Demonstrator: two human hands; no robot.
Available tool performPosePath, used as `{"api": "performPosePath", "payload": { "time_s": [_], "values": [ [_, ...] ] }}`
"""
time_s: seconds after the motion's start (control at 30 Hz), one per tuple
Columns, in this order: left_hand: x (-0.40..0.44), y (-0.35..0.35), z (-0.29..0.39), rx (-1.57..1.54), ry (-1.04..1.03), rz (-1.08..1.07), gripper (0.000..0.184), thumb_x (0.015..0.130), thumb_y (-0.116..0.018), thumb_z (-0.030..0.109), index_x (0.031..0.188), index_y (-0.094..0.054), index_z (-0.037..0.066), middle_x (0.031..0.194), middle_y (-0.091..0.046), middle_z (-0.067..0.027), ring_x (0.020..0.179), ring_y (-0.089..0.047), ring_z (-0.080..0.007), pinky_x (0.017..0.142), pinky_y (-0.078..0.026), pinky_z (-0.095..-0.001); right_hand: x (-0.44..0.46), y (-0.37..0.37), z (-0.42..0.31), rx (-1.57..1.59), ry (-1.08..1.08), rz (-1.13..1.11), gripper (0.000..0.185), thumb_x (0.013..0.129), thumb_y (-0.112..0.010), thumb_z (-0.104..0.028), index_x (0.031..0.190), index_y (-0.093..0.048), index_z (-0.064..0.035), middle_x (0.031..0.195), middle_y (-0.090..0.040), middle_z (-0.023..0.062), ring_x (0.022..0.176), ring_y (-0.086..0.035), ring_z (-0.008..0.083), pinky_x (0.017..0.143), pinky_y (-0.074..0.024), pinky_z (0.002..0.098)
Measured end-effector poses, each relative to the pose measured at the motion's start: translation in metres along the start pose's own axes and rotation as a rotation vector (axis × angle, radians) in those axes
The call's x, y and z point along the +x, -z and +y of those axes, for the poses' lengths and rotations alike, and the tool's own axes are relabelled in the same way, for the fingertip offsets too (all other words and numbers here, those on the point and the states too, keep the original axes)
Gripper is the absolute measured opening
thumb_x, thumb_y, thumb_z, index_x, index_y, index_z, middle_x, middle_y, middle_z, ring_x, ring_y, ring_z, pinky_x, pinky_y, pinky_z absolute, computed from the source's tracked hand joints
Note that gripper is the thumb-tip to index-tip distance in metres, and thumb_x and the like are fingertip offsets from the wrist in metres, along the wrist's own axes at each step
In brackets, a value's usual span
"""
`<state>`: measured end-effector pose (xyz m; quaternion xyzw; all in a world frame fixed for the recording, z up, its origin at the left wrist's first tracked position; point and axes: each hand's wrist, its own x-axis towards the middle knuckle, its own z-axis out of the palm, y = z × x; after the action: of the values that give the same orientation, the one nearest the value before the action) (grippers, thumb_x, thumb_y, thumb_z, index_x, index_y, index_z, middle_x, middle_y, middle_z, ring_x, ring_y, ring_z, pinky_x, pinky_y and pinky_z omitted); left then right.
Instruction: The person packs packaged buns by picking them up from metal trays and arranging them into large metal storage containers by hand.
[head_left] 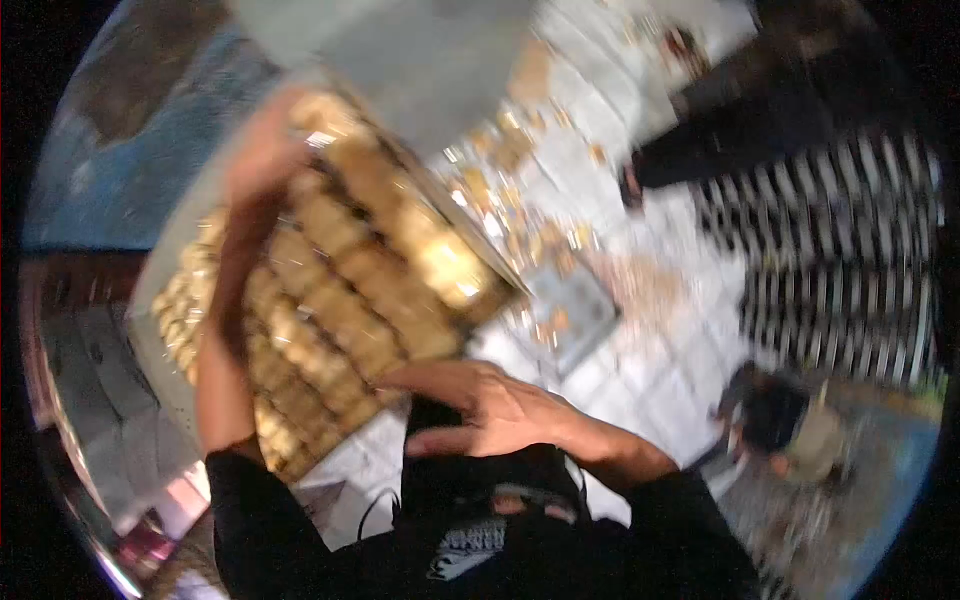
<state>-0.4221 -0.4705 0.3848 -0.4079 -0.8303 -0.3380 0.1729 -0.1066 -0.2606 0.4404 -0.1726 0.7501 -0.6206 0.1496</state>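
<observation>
A large pale box or tray (172, 262), tilted in view, holds several rows of shiny, gold-brown wrapped packs (335, 265). Across these rows reaches my left arm, and my left hand (265, 150) is at the far end beside a bright pack (328, 118). Motion blur smears its fingers, so its grip cannot be made out. Near the box's close right side is my right hand (485, 405), thumb and fingers apart with nothing between them. Its fingertips come close to the nearest packs; whether they touch is unclear.
Small shiny loose pieces (510, 200) are scattered over a white tiled surface (650, 370), near a grey tray (570, 315). Another person's dark-clothed leg (730, 130) is at upper right. Striped slats or stacked crates (830, 260) stand on the right. A grey panel (400, 60) lies beyond the box.
</observation>
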Motion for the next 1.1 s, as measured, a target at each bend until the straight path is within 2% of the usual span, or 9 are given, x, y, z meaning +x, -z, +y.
{"api": "performPosePath", "payload": {
  "time_s": [0.1,0.27,0.37,0.5,0.67,0.8,0.87,0.9,1.1],
  "values": [
    [-0.098,0.006,0.169,-0.310,0.250,0.168,0.038,0.093,-0.054,0.017,0.125,-0.060,-0.003,0.128,-0.063,-0.0240,0.117,-0.063,-0.0344,0.101,-0.050,-0.0434,-0.138,-0.061,0.107,0.819,-0.318,-0.058,0.064,0.095,-0.069,-0.037,0.144,-0.048,-0.0007,0.137,-0.060,0.0192,0.129,-0.057,0.0299,0.107,-0.0460,0.0412],
    [-0.210,-0.164,0.334,-0.649,0.246,-0.476,0.027,0.091,-0.058,0.004,0.116,-0.066,-0.003,0.123,-0.067,-0.0236,0.114,-0.066,-0.0323,0.098,-0.052,-0.0420,-0.326,-0.163,0.381,0.400,-0.922,0.428,0.056,0.093,-0.069,-0.045,0.121,-0.063,0.0031,0.116,-0.069,0.0211,0.107,-0.067,0.0303,0.093,-0.0523,0.0419],
    [-0.309,-0.337,0.334,-0.653,0.628,-0.829,0.033,0.095,-0.063,0.006,0.127,-0.064,-0.001,0.124,-0.067,-0.0184,0.117,-0.064,-0.0298,0.100,-0.049,-0.0375,-0.373,-0.153,0.502,0.549,-0.987,0.774,0.050,0.089,-0.072,-0.044,0.111,-0.066,0.0011,0.104,-0.071,0.0211,0.098,-0.069,0.0354,0.087,-0.0529,0.0445],
    [-0.432,-0.530,0.286,-0.719,0.965,-0.998,0.039,0.104,-0.054,0.021,0.133,-0.056,-0.004,0.129,-0.063,-0.0179,0.119,-0.062,-0.0271,0.105,-0.045,-0.0388,-0.400,-0.137,0.718,-0.007,-0.906,0.760,0.049,0.086,-0.075,-0.036,0.115,-0.062,0.0004,0.115,-0.066,0.0245,0.103,-0.065,0.0403,0.090,-0.0509,0.0469],
    [-0.532,-0.704,0.213,-0.977,1.538,-0.659,0.052,0.106,-0.051,0.033,0.140,-0.047,-0.007,0.137,-0.055,-0.0177,0.127,-0.054,-0.0252,0.110,-0.041,-0.0394,-0.384,-0.123,0.916,-0.103,-0.831,0.925,0.060,0.082,-0.077,-0.036,0.125,-0.055,-0.0001,0.114,-0.061,0.0240,0.107,-0.062,0.0430,0.094,-0.0491,0.0501],
    [-0.576,-0.783,0.187,-0.914,1.729,-0.524,0.054,0.107,-0.046,0.038,0.143,-0.044,-0.003,0.138,-0.053,-0.0174,0.134,-0.046,-0.0235,0.111,-0.038,-0.0391,-0.368,-0.166,0.938,-0.437,-0.971,0.931,0.078,0.079,-0.079,-0.041,0.138,-0.047,-0.0012,0.121,-0.060,0.0251,0.105,-0.063,0.0413,0.091,-0.0495,0.0508],
    [-0.599,-0.814,0.166,-0.805,1.931,-0.369,0.045,0.107,-0.045,0.046,0.126,-0.056,0.007,0.109,-0.058,-0.0056,0.090,-0.051,-0.0148,0.076,-0.043,-0.0297,-0.360,-0.162,0.910,-0.339,-1.161,0.742,0.080,0.079,-0.080,-0.046,0.136,-0.050,0.0007,0.121,-0.064,0.0249,0.108,-0.064,0.0397,0.092,-0.0497,0.0491],
    [-0.603,-0.819,0.163,-0.804,1.935,-0.355,0.045,0.107,-0.045,0.046,0.126,-0.056,0.007,0.109,-0.058,-0.0056,0.090,-0.051,-0.0148,0.076,-0.043,-0.0297,-0.361,-0.159,0.901,-0.341,-1.153,0.732,0.080,0.079,-0.080,-0.046,0.136,-0.050,0.0007,0.121,-0.064,0.0249,0.108,-0.064,0.0397,0.092,-0.0497,0.0491],
    [-0.597,-0.842,0.158,-0.959,1.903,-0.185,0.048,0.109,-0.038,0.048,0.130,-0.056,0.009,0.115,-0.062,-0.0047,0.099,-0.056,-0.0167,0.083,-0.045,-0.0320,-0.323,-0.090,0.918,-0.055,-0.723,0.949,0.081,0.083,-0.076,-0.052,0.142,-0.049,-0.0019,0.120,-0.066,0.0230,0.111,-0.062,0.0449,0.095,-0.0477,0.0537]
  ]
}}
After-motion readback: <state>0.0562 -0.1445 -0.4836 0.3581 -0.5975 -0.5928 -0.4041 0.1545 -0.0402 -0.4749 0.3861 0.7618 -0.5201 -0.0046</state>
